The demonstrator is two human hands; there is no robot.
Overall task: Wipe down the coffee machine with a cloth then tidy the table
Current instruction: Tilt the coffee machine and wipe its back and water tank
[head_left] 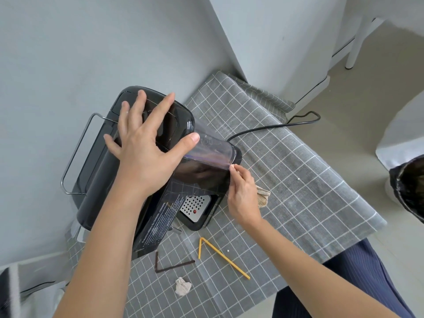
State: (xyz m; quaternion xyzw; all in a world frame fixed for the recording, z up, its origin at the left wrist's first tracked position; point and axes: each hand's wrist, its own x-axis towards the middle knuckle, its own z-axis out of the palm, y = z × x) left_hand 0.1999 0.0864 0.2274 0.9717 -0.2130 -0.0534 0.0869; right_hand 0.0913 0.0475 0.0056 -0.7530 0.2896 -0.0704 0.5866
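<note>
A black coffee machine [101, 171] with a wire handle and a clear water tank [213, 148] stands on the table's grey checked cloth [309, 203]. My left hand [144, 143] is spread flat over the machine's top, thumb against the tank, holding it steady. My right hand [243, 196] is at the machine's right side, its fingertips pinched at the tank's lower edge. A beige cloth [263, 195] is bunched in that hand's palm and sticks out to the right. The perforated metal drip tray [195, 206] shows below the machine's front.
On the table near me lie a bent yellow straw [221, 255], a bent brown straw [172, 266], a crumpled paper ball [182, 286] and small white crumbs [298, 179]. The black power cord [275, 124] runs off the far edge. A bin with a black bag [409, 187] stands at right.
</note>
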